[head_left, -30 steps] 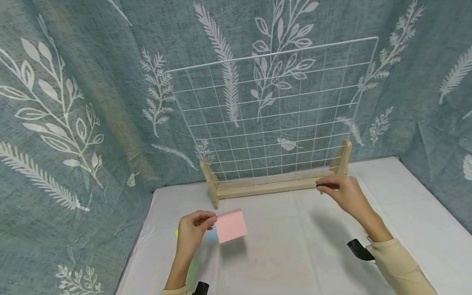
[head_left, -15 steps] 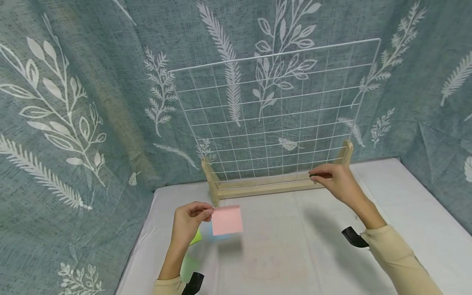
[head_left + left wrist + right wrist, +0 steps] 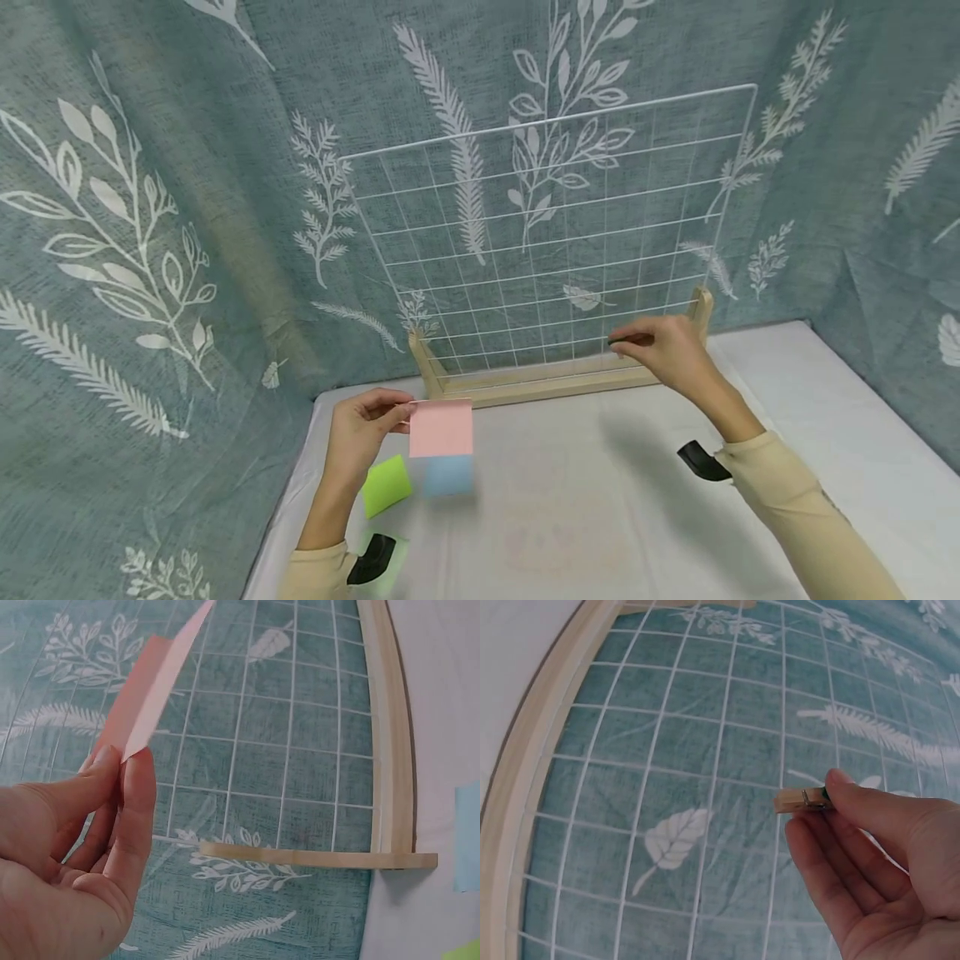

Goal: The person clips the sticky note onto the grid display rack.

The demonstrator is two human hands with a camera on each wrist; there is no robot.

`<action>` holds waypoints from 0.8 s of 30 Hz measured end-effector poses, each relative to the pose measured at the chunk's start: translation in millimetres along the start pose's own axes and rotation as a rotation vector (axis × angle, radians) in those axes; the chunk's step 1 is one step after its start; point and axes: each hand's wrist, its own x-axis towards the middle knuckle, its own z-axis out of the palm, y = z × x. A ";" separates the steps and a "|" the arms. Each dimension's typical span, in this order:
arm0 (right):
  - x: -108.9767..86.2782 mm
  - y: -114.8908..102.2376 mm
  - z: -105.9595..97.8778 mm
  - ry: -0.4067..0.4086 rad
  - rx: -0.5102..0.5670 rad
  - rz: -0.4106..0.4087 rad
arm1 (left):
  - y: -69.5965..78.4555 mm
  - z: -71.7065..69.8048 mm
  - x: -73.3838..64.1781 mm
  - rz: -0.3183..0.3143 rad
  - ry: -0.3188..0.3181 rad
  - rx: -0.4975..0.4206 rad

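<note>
My left hand point(image 3: 362, 429) pinches a pink sticky note point(image 3: 442, 429) at its upper left corner, holding it up over the table. In the left wrist view the sticky note shows a crease near one edge, with thumb and fingers at its corner. My right hand point(image 3: 667, 346) pinches a small wooden clothespin point(image 3: 799, 800) with a metal spring between thumb and fingers. A dark green bit shows beside the thumb. The clothespin is in front of the white wire grid point(image 3: 525, 242), which stands upright in a wooden base point(image 3: 540, 390).
On the white-covered table point(image 3: 547, 500) lie a lime green note point(image 3: 387, 486), a blue note point(image 3: 448, 476) and a pale green note point(image 3: 392, 567), partly hidden by the left wrist's black strap piece point(image 3: 372, 558). A teal leaf-patterned cloth point(image 3: 247, 275) hangs behind and at the sides.
My left hand has moved up and left with the pink note, which now hangs straighter; the blue and lime notes show more. My right hand has moved up and left with the clothespin.
</note>
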 end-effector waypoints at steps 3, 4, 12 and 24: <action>6.3 -4.8 1.7 -0.005 0.011 -0.002 | 1.1 -2.3 2.7 -0.012 -0.008 0.001; 8.5 -6.5 1.8 -0.003 0.017 -0.008 | 1.8 -2.6 3.9 -0.013 -0.011 0.005; 31.8 -19.4 -1.1 0.033 0.024 -0.106 | 11.0 -4.9 15.5 0.005 0.008 0.003; 58.4 -35.2 -11.0 0.044 0.058 -0.116 | 31.9 -8.7 30.6 0.038 0.042 -0.046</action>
